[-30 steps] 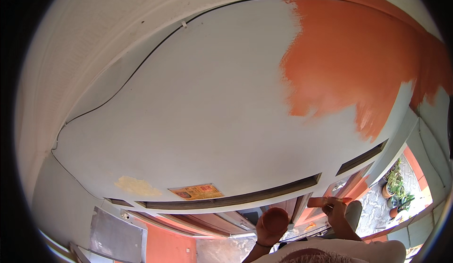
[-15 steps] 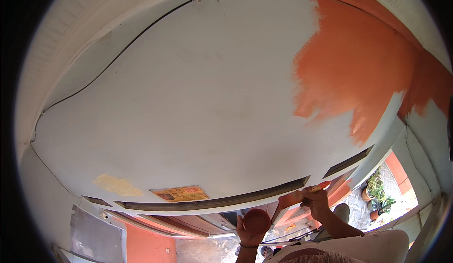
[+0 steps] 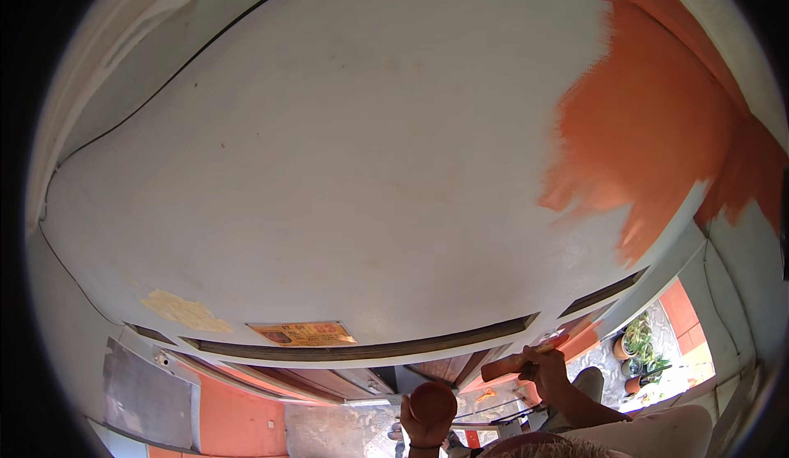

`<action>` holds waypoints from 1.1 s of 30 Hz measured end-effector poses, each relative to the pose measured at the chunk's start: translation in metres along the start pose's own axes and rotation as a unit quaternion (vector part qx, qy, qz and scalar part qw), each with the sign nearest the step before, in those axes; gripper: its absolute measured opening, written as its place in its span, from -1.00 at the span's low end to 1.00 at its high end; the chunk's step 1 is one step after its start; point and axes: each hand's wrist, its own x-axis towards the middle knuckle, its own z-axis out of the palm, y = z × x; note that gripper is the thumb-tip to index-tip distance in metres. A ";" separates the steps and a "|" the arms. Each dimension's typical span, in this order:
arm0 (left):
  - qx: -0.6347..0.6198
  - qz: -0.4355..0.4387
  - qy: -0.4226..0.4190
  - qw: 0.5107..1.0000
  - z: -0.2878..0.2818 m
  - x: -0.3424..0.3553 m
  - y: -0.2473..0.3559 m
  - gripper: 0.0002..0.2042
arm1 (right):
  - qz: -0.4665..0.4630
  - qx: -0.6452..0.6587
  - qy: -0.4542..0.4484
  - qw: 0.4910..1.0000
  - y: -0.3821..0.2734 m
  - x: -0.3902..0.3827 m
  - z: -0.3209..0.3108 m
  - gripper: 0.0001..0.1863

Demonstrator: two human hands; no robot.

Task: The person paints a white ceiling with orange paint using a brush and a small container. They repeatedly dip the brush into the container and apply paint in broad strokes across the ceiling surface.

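Observation:
My left hand is wrapped round a small round tub, reddish-orange inside like paint, at the bottom of the view. To its right, my right hand grips a wide paintbrush by the handle, its orange-coated head pointing left towards the tub but apart from it. Above both hands spreads a pale grey wall. A ragged-edged patch of orange paint covers the wall's upper right.
Long dark slots run along the wall's lower part, below an orange printed plate. A black cable curves along the upper left. Potted plants stand at the lower right, and a grey panel at the lower left.
The view has shifted, so the painted patch sits further right and lower. My left hand with the tub appears slightly lower and left; the brush in my right hand is also lower.

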 end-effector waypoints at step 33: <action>-0.192 -0.071 -0.129 0.970 -0.025 -0.030 0.006 -0.31 | -0.134 -0.174 -0.135 0.966 0.014 -0.001 0.045 -0.80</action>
